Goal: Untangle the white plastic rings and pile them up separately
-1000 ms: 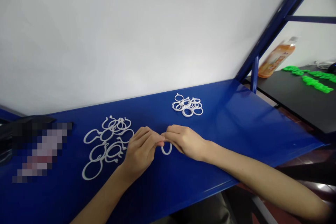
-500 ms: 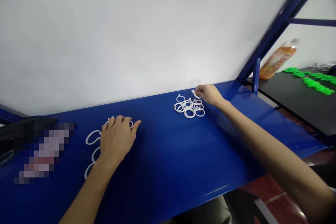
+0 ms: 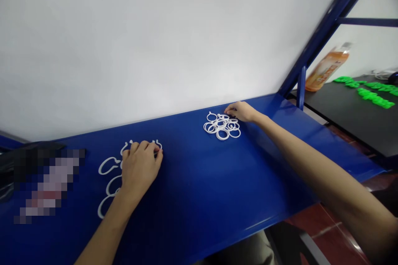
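Observation:
My left hand [image 3: 141, 169] bends over a group of white open rings [image 3: 107, 165] on the blue tabletop. Its thumb and fingers close at the edge of a white ring [image 3: 159, 145] at the hand's right; other rings are partly hidden beneath the palm. Farther right, my right hand [image 3: 241, 112] reaches to the back of a pile of white rings [image 3: 222, 133], which overlap and carry small knobs. The right fingertips pinch a white ring [image 3: 223, 116] low at the top of this pile; the fingers partly cover it.
A blue table [image 3: 186, 198] stands against a white wall. Black plastic [image 3: 31, 149] and a blurred-out item [image 3: 52, 186] lie at left. Beyond a blue frame post [image 3: 301, 89] at right, an orange bottle [image 3: 328, 68] and green pieces [image 3: 374, 98] sit on a black table [image 3: 357, 120].
My right hand has moved left and down, bringing its ring onto the pile. My left thumb, stretched out before, has folded in toward the fingers at a ring.

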Demonstrator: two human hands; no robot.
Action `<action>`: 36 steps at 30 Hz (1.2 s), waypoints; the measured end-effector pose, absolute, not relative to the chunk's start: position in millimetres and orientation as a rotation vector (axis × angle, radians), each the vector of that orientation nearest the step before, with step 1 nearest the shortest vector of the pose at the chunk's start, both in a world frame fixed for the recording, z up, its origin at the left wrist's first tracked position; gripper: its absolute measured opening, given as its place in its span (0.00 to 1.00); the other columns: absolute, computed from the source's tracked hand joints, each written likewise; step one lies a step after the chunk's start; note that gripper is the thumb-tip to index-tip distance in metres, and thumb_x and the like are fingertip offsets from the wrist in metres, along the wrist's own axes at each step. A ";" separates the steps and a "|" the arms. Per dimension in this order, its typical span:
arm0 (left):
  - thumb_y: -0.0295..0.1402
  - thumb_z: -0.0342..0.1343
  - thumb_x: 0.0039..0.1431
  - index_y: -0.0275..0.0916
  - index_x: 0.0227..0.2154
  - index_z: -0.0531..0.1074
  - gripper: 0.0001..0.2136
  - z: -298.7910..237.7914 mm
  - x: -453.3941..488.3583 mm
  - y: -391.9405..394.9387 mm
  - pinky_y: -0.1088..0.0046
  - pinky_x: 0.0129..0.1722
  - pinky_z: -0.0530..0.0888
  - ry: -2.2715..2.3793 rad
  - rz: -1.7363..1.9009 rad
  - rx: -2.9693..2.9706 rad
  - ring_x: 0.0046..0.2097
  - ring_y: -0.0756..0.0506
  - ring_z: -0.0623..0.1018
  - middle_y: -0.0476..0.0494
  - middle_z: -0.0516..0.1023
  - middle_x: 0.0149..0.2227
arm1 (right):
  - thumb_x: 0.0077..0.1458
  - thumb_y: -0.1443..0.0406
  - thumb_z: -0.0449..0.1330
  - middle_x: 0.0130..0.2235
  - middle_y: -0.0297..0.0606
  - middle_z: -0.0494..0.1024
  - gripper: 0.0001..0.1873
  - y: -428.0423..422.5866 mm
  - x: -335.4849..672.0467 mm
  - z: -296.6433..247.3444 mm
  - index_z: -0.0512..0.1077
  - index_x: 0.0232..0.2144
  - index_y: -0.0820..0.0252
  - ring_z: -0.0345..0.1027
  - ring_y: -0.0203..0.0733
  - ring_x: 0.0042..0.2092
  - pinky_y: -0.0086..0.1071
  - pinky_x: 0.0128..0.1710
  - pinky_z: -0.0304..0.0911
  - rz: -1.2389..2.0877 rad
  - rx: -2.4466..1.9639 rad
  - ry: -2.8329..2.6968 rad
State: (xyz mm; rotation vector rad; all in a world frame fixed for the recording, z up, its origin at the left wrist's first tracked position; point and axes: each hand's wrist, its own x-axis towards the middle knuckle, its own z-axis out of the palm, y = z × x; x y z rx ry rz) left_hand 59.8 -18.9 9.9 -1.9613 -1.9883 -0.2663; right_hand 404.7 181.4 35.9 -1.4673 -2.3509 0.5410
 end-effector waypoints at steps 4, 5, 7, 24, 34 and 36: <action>0.34 0.51 0.65 0.40 0.31 0.70 0.07 16.9 75.0 -22.4 0.57 0.41 0.68 -1.827 -0.551 -2.040 0.40 0.38 0.73 0.42 0.77 0.34 | 0.63 0.66 0.54 0.45 0.46 0.81 0.14 158.3 395.8 43.4 0.79 0.43 0.61 0.73 0.45 0.45 0.37 0.49 0.64 0.278 -1.435 -2.217; 0.32 0.52 0.65 0.40 0.32 0.70 0.06 19.2 80.7 -24.2 0.58 0.42 0.69 -1.755 -0.658 -2.092 0.39 0.39 0.73 0.43 0.77 0.33 | 0.65 0.65 0.54 0.45 0.46 0.80 0.14 146.1 390.2 46.8 0.79 0.43 0.61 0.72 0.45 0.45 0.38 0.49 0.64 0.223 -1.382 -2.175; 0.30 0.53 0.65 0.40 0.33 0.69 0.04 22.8 93.0 -28.9 0.61 0.43 0.70 -1.568 -0.859 -2.212 0.38 0.42 0.73 0.45 0.76 0.33 | 0.66 0.61 0.54 0.43 0.43 0.81 0.14 114.6 374.4 54.0 0.79 0.41 0.60 0.73 0.43 0.43 0.37 0.47 0.64 0.288 -1.197 -2.147; 0.36 0.58 0.64 0.42 0.45 0.72 0.09 16.4 118.0 -38.8 0.74 0.33 0.76 -1.726 -1.461 -2.405 0.29 0.52 0.74 0.50 0.75 0.34 | 0.68 0.65 0.55 0.39 0.39 0.80 0.11 8.5 313.9 15.6 0.77 0.43 0.61 0.73 0.37 0.38 0.30 0.39 0.67 0.781 -0.740 -2.235; 0.36 0.57 0.64 0.43 0.31 0.75 0.07 13.3 122.8 -40.5 0.75 0.30 0.74 -1.809 -1.523 -2.565 0.27 0.51 0.77 0.53 0.79 0.26 | 0.72 0.65 0.43 0.32 0.41 0.75 0.21 -0.6 320.8 12.1 0.75 0.40 0.65 0.65 0.39 0.33 0.32 0.36 0.65 0.348 -0.467 -2.508; 0.37 0.57 0.64 0.43 0.32 0.75 0.07 12.4 119.6 -38.9 0.75 0.30 0.73 -1.787 -1.436 -2.584 0.27 0.50 0.76 0.53 0.79 0.26 | 0.72 0.67 0.43 0.32 0.41 0.74 0.20 -1.3 320.8 14.0 0.75 0.41 0.65 0.64 0.39 0.32 0.32 0.35 0.64 0.274 -0.463 -2.554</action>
